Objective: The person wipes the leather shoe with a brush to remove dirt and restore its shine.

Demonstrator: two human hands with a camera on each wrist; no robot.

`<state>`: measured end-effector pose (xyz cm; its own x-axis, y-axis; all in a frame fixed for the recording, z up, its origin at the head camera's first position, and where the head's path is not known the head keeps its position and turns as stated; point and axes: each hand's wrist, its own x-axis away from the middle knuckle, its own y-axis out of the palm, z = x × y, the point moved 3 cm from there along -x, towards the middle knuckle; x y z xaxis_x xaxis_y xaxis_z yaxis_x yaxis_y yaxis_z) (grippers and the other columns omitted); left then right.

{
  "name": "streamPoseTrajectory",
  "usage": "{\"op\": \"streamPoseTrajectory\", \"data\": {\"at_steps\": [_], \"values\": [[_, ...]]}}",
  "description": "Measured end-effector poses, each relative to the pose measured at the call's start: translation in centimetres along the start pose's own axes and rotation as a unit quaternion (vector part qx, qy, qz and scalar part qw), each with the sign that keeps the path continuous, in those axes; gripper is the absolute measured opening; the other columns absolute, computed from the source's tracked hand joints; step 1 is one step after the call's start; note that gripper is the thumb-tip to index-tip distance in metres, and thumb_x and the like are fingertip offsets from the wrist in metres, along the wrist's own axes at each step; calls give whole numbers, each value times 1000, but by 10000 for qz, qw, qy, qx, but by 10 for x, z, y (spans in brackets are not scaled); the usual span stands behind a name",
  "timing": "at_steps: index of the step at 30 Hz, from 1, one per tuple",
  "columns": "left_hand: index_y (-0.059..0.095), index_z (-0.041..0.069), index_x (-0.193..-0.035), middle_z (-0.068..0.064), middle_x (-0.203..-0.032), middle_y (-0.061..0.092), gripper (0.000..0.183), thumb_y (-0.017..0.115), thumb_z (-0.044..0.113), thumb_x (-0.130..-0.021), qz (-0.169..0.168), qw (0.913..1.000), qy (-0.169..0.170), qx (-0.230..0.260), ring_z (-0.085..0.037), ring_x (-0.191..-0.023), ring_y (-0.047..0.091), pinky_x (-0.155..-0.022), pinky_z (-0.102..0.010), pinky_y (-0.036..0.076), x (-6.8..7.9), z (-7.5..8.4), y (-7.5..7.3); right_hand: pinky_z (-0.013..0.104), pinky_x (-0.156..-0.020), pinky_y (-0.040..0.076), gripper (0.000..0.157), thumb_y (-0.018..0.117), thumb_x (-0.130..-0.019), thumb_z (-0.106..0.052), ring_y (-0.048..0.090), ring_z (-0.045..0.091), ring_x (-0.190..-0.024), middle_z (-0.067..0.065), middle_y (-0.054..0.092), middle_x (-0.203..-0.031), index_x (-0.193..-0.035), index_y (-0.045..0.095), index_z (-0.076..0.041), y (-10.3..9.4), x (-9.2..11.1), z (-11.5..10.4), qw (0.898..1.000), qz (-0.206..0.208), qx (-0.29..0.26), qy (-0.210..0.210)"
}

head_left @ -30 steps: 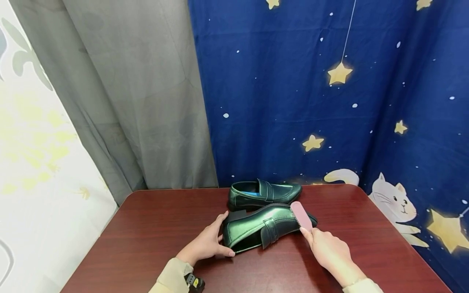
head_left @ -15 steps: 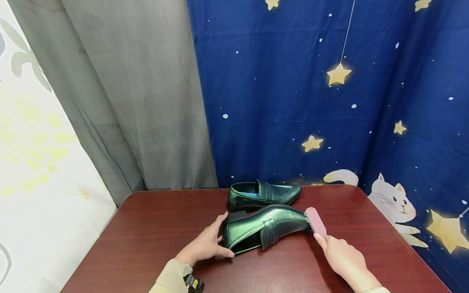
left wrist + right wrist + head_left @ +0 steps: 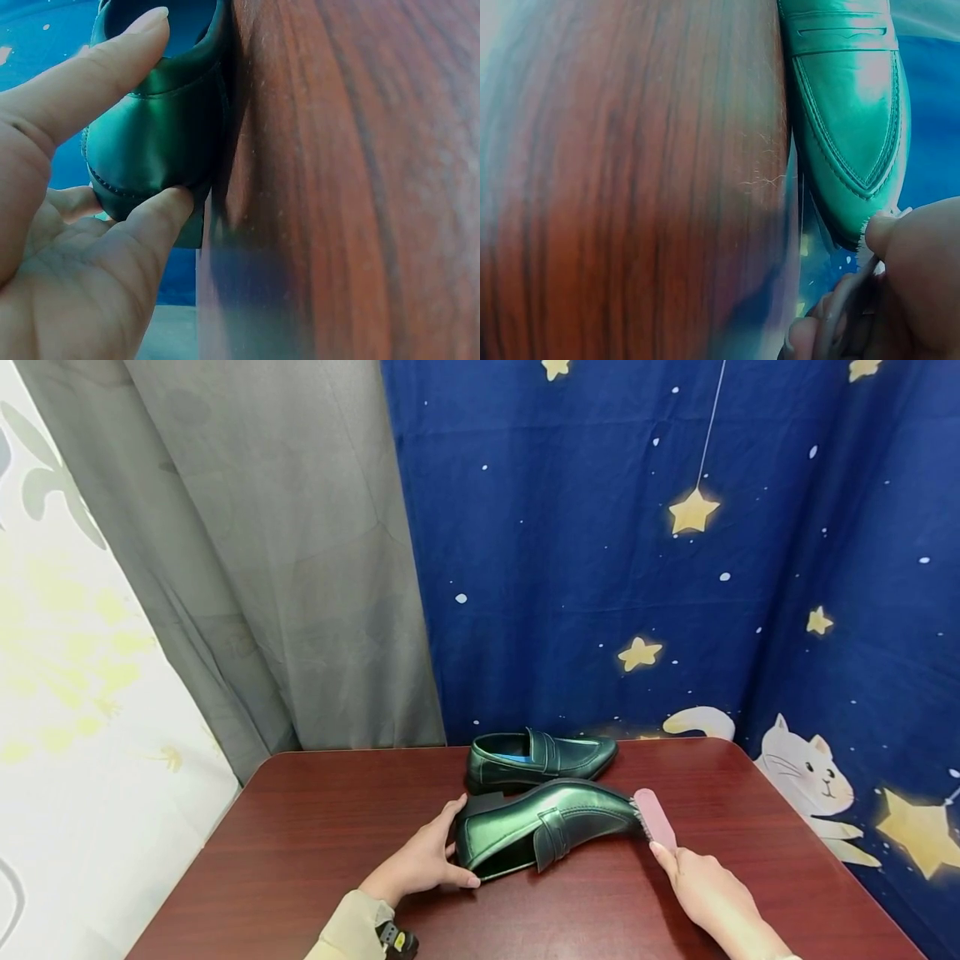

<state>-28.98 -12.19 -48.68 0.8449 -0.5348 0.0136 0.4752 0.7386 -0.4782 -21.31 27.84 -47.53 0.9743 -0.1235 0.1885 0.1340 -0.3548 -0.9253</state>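
A shiny dark green loafer lies tipped on its side on the table, its opening facing the person and its toe to the right. At its heel, my left hand grips with the thumb by the opening's rim; the left wrist view shows the thumb and fingers round the heel. My right hand holds a pink brush by its handle. The brush's bristles are at the loafer's toe; in the right wrist view they show close to the toe tip.
The matching loafer stands upright behind the first, with a blue patch inside. The reddish-brown table has its far edge by a grey curtain and a blue star-patterned curtain.
My right hand and the brush have moved right and slightly toward the person, from the loafer's upper front to the tip of its toe. The left hand and both loafers have stayed put.
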Motion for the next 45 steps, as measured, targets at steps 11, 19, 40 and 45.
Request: {"op": "streamPoseTrajectory", "data": {"at_steps": [11, 19, 40, 45], "values": [[10, 10, -163, -29, -167, 3, 125, 94, 14, -70, 6, 10000, 29, -46, -39, -155, 14, -107, -44, 48, -1, -2, 1, 63, -78, 51, 87, 25, -101, -71, 68, 42, -98, 27, 69, -112, -129, 63, 3, -2, 4, -6, 9994, 281, -36, -212], [10, 9, -163, -29, -167, 4, 125, 94, 17, -70, 18, 9999, 60, -109, -38, -154, 16, -106, -43, 48, -1, -2, 1, 62, -73, 51, 82, 26, -102, -69, 69, 41, -94, 25, 71, -109, -124, 66, -1, -4, 4, -10, 9988, 421, 19, -263], [10, 9, -163, -28, -167, 3, 123, 93, 14, -72, 8, 10000, 45, -69, -38, -155, 14, -107, -44, 47, 1, 1, 1, 46, -61, 48, 49, 49, -101, -51, 62, 23, -68, 6, 63, -72, -89, 65, -6, -4, 4, -34, 9952, 810, -509, -193], [8, 10, -163, -27, -168, 0, 123, 91, 11, -73, -39, 10000, 39, -42, -38, -155, 14, -108, -45, 46, 1, 2, 1, 39, -55, 39, 25, 55, -96, -25, 50, 21, -59, 5, 53, -64, -74, 56, -12, -4, 6, -39, 9929, 1001, -583, -277]]}}
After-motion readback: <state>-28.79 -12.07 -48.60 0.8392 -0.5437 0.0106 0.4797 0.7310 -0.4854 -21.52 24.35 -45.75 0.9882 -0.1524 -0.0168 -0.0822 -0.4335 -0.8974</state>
